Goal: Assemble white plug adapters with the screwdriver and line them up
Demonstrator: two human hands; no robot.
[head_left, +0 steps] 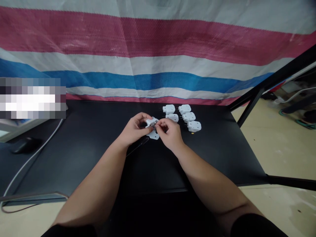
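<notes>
My left hand (pixel 135 129) is closed on a white plug housing (pixel 151 121), its thumb and fingers pinching the sides. My right hand (pixel 170 132) is closed at the housing's near side. Its thumb and fingertips press together, and what they pinch is too small to name. Just below the hands, another white plastic piece (pixel 154 135) with dark holes is partly covered by them. A thin dark tool with a clear tip (pixel 144 141) lies beside my left wrist. Right of my hands, several white plug adapters (pixel 189 117) with metal pins pointing left lie in two rough columns.
Near the closest adapter lies a tiny yellow piece (pixel 193 133). The black table (pixel 212 158) ends at a striped sheet (pixel 158 39) behind and a black metal frame (pixel 249 105) at right. A black mouse (pixel 26 144) and white cable (pixel 37 156) are at left.
</notes>
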